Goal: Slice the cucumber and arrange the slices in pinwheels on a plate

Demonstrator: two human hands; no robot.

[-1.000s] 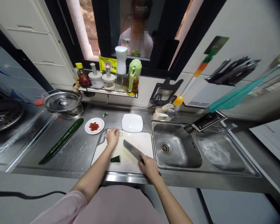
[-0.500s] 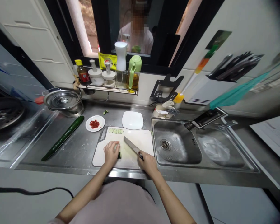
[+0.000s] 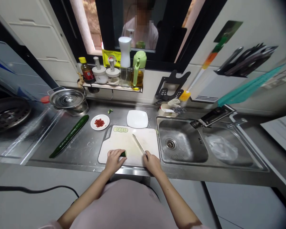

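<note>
I count 1 left hand (image 3: 113, 161) and 1 right hand (image 3: 152, 163), both mine, 1 knife (image 3: 139, 143), 1 board (image 3: 116, 141), 1 whole cucumber (image 3: 70, 136), 1 chunk (image 3: 123, 154), and at least 4 slices (image 3: 120, 129), overlapped too closely for me to be exact; then 2 plates (image 3: 137, 119), 3 bottles (image 3: 87, 72), 2 jars (image 3: 100, 76), 1 pot (image 3: 78, 109) and 2 basins (image 3: 181, 149).

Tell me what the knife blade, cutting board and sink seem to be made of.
Knife blade: probably smooth steel, from its metallic sheen.
Cutting board: likely plastic, matte, white with no visible grain.
Sink: apparently stainless steel, satin finish, given its blurred reflections.
</note>
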